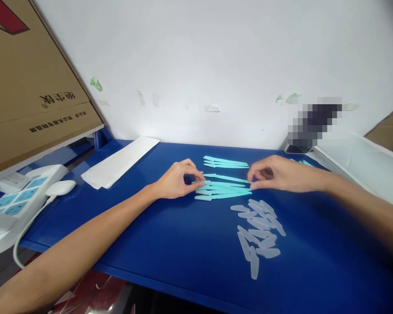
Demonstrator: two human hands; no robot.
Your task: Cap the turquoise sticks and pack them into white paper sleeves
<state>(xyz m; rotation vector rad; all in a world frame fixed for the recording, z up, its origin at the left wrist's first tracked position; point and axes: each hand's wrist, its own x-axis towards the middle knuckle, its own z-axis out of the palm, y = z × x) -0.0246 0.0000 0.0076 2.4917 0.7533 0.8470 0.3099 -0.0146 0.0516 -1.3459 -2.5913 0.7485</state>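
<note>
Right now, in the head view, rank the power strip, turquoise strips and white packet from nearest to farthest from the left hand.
1. Turquoise strips: at the left hand.
2. White packet: to its left.
3. Power strip: far left.

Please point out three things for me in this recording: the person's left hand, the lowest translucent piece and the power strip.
Left hand [174, 179]: head view, on the back of the hand.
Lowest translucent piece [254, 264]: head view, mid-body.
Power strip [29, 195]: head view, on a blue socket face.
</note>
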